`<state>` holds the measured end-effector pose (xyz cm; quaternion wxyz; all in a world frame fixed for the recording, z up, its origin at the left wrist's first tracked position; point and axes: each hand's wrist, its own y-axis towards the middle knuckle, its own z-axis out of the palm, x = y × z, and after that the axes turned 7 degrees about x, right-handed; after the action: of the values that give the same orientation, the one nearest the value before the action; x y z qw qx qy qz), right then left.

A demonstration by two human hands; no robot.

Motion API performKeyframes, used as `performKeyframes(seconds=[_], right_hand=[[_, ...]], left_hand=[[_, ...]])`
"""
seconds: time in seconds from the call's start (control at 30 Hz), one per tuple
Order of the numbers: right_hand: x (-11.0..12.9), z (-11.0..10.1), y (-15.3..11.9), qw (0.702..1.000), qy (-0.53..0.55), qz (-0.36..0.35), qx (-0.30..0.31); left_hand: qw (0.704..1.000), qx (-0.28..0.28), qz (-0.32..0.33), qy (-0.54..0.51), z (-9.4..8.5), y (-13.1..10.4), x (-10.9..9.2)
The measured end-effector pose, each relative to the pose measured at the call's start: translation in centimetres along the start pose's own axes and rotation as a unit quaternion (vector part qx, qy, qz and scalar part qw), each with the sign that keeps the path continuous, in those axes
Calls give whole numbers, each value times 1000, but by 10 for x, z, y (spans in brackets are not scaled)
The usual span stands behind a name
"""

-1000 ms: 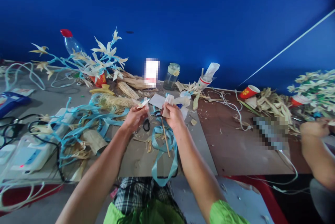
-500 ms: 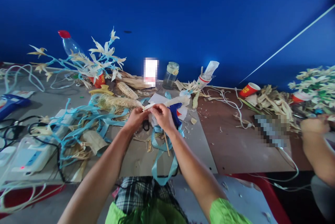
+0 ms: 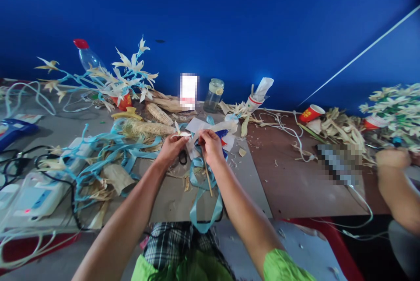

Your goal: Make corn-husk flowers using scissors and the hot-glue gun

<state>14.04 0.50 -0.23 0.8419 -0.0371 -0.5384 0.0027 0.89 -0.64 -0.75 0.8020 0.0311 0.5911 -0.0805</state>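
On the table [image 3: 244,198], let the light-blue ribbon [image 3: 203,227] trail nearer you than your right hand [image 3: 212,146], slack, so it doesn't drag on your fingers. The corn cob [image 3: 159,129] sits just left of your left hand [image 3: 172,147]; best keep your knuckles off it. The thin stick [image 3: 208,180] lies below your right hand. Your left fingertips are closed on a pale strip [image 3: 184,134], between your hands: pinch it lightly, as it looks easily creased. Your right fingertips are drawn together; on what, I can't tell.
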Motion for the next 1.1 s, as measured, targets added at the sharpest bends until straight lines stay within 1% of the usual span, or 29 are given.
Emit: performKeyframes(seconds=[0.13, 0.23, 0.33, 0.47, 0.53, 0.6, 0.67, 0.77, 0.83, 0.87, 0.93, 1.0, 1.03, 1.1], right_hand=[[0, 4, -4, 1000, 9, 13, -8], [-1, 5, -4, 1000, 1, 15, -6], [-3, 3, -2, 1000, -22, 9, 1], [-2, -5, 3, 998, -54, -6, -12], [0, -10, 6, 996, -88, -27, -23], [4, -16, 8, 985, -157, -62, -24], [8, -22, 9, 964, -250, -95, -9], [13, -29, 9, 914, -386, -125, 15], [14, -29, 8, 878, -456, -143, 24], [13, -28, 7, 861, -486, -147, 37], [11, -25, 4, 827, -540, -133, 86], [8, -21, 0, 788, -591, -102, 139], [6, -20, -2, 769, -614, -91, 153], [5, -18, -4, 741, -647, -97, 149]], left_hand=[[999, 8, 11, 37, 3, -2, 0], [998, -15, 23, 62, 2, -2, 1], [996, -44, 42, 63, -1, 0, 3], [996, -61, 33, 48, -6, 4, 6], [995, -76, 29, 48, -8, 5, 8], [994, -91, 37, 39, -9, 7, 9], [995, -91, 49, 11, -8, 8, 8], [994, -84, 65, -28, -8, 8, 5], [991, -98, 83, -37, -9, 8, 2], [989, -110, 92, -37, -10, 9, 2], [984, -136, 108, -27, -13, 10, 1], [979, -157, 125, -19, -16, 11, 0], [976, -167, 136, -21, -17, 11, 0], [971, -184, 152, -33, -19, 12, -2]])
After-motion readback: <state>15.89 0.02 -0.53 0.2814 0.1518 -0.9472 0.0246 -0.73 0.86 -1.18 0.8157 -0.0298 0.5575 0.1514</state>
